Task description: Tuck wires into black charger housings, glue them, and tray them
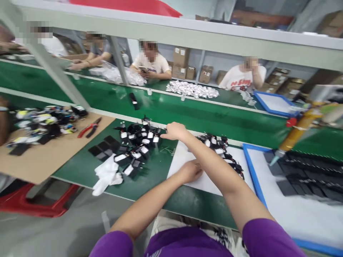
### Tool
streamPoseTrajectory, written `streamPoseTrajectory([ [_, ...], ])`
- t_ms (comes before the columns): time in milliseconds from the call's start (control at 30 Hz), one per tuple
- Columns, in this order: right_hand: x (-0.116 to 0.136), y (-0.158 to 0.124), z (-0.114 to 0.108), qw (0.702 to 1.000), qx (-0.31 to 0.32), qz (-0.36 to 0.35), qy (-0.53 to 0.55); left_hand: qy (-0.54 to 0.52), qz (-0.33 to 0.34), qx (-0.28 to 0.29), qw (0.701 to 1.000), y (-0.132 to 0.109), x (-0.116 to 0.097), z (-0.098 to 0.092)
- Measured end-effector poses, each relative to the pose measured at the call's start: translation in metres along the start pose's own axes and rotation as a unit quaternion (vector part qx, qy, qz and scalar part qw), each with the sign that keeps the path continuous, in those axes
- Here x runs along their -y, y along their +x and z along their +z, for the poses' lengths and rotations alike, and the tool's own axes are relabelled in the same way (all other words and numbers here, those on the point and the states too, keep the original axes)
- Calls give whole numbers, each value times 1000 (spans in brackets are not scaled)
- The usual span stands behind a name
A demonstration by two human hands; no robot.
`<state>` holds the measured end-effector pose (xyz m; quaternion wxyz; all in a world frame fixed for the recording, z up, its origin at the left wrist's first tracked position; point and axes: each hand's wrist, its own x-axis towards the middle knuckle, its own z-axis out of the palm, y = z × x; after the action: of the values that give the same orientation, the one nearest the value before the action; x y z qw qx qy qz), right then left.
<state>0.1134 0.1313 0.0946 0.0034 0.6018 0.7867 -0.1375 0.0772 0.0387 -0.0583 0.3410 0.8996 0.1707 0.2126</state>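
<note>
My right hand (175, 131) reaches across to the left, over my left wrist, to the right edge of a pile of black plastic power adapters (144, 141) with white labels. Its fingers are curled, and what they hold, if anything, is hidden. Lower down, my left hand (192, 171) rests over a white sheet (178, 166); my right forearm covers its fingertips. Beyond the forearm, more black adapters (211, 141) lie on the sheet. White gloves (107, 173) and flat black pieces (104, 147) lie left of the first pile.
A blue-rimmed tray (254, 171) on the right holds rows of black cases (308, 175), with a yellow dispenser (292, 134) above. Red-handled pliers (89, 128) lie on cardboard (53, 153) at left. Behind runs a green conveyor (112, 96), with several people seated across it.
</note>
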Motion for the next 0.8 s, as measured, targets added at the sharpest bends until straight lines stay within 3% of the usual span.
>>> streamPoseTrajectory([
  [67, -9, -35, -13, 999, -30, -16, 19, 19, 19, -3, 1000, 1, -1, -3],
  [167, -32, -106, -27, 983, -144, -72, 88, 48, 10, -6, 999, 2, -6, -5],
  [233, -51, -159, -28, 964, -206, -66, 151, 75, -12, -10, 997, 3, -13, -5],
  [333, -80, -231, -17, 933, -271, -15, 238, 107, -39, -2, 994, 6, -31, -4],
  [433, -103, -283, 8, 904, -346, 62, 243, 111, -49, 23, 992, 14, -53, 0],
  [567, -123, -318, 58, 845, -416, 182, 282, 150, -44, 34, 987, 39, -79, 18],
  [700, -129, -328, 105, 788, -413, 180, 419, 203, -65, 16, 977, 64, -91, 41],
  [800, -126, -326, 128, 756, -398, 154, 496, 200, -72, 9, 977, 70, -91, 44],
])
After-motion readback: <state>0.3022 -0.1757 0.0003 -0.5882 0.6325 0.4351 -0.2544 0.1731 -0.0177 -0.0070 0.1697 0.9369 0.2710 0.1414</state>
